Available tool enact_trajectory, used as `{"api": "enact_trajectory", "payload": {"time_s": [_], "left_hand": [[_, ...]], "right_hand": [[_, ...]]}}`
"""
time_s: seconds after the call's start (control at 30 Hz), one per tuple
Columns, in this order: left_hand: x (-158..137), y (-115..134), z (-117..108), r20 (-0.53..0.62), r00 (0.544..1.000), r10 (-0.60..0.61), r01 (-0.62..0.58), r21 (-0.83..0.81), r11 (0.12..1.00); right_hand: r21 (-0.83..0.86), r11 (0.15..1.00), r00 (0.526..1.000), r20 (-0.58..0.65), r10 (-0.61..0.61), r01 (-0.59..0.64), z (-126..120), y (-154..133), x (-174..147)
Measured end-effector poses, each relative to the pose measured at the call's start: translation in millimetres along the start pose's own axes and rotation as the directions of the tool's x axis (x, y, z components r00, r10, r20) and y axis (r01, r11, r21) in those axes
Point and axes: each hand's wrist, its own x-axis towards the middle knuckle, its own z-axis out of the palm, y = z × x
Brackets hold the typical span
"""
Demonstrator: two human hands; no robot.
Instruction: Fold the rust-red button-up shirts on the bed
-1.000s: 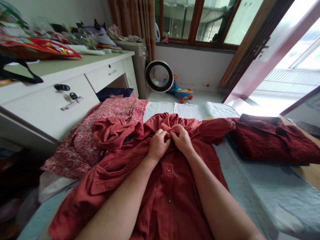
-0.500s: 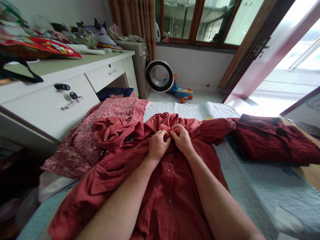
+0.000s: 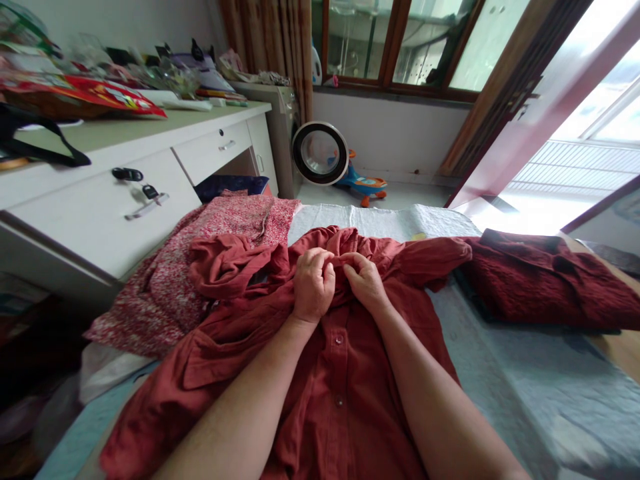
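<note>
A rust-red button-up shirt (image 3: 370, 373) lies spread in front of me, its button placket running down the middle with two buttons showing. Near the collar, my left hand (image 3: 315, 283) has its fingers curled over the cloth at the left of the placket. My right hand (image 3: 365, 280) pinches the fabric just across from it, thumb against forefinger. The fingertips of both hands almost meet. Whatever button or buttonhole lies under them is hidden.
A pink-and-white patterned garment (image 3: 155, 293) is heaped at the left. A folded dark red garment (image 3: 545, 280) lies right, on the pale blue sheet (image 3: 505, 380). Beyond are a cluttered white desk (image 3: 90, 207), a washing machine with its round door (image 3: 320, 153) open, and a blue ride-on toy (image 3: 363, 183).
My left hand has turned and its fingers have straightened upward a little, its thumb parting from the right fingers. The right hand stays nearly in place on the cloth.
</note>
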Motion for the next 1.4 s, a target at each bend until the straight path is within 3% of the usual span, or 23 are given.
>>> {"api": "enact_trajectory", "payload": {"time_s": [0.17,0.3,0.4,0.53,0.63,0.87,1.0,1.2,1.33,1.4], "left_hand": [[-0.2,-13.6,11.3,0.136,0.966,-0.219,0.242,-0.192,0.951],[0.6,-22.0,15.4,0.163,0.938,-0.307,0.337,-0.207,0.918],[1.7,-23.6,14.3,0.172,0.924,-0.34,0.37,-0.184,0.911],[1.5,-20.1,12.3,0.144,0.947,-0.289,0.309,-0.149,0.939],[1.0,-17.9,12.8,0.143,0.967,-0.21,0.228,-0.119,0.966],[2.7,-21.0,13.8,0.28,0.941,-0.189,0.196,0.001,0.981],[0.0,-17.4,11.9,0.288,0.939,-0.186,0.184,0.033,0.982],[-2.8,-9.6,9.6,0.324,0.929,-0.18,0.171,0.054,0.984],[-1.9,-6.7,9.3,0.341,0.925,-0.169,0.164,0.044,0.986],[-2.5,-6.5,10.0,0.331,0.928,-0.171,0.162,0.054,0.985]], "right_hand": [[0.043,0.999,0.996,0.084,-0.008,0.005,-1.6,-4.3,-1.4],[0.111,0.994,0.991,0.134,0.008,-0.023,-3.1,-5.1,-1.1],[0.106,0.994,0.999,0.045,0.0,-0.005,-5.3,-2.7,0.8],[-0.113,0.993,0.968,-0.25,0.005,-0.035,-11.4,5.9,4.4],[-0.215,0.97,0.946,-0.321,0.044,-0.118,-13.8,14.0,6.2],[-0.288,0.931,0.971,-0.147,0.189,-0.225,-5.3,19.1,3.3],[-0.298,0.93,0.975,-0.117,0.187,-0.214,-3.6,20.1,2.1],[-0.178,0.96,0.975,-0.091,0.204,-0.217,-3.3,26.5,2.5],[-0.151,0.978,0.989,0.01,0.15,-0.147,-3.8,24.6,3.2],[-0.131,0.984,0.992,0.001,0.125,-0.123,-4.6,22.8,4.1]]}}
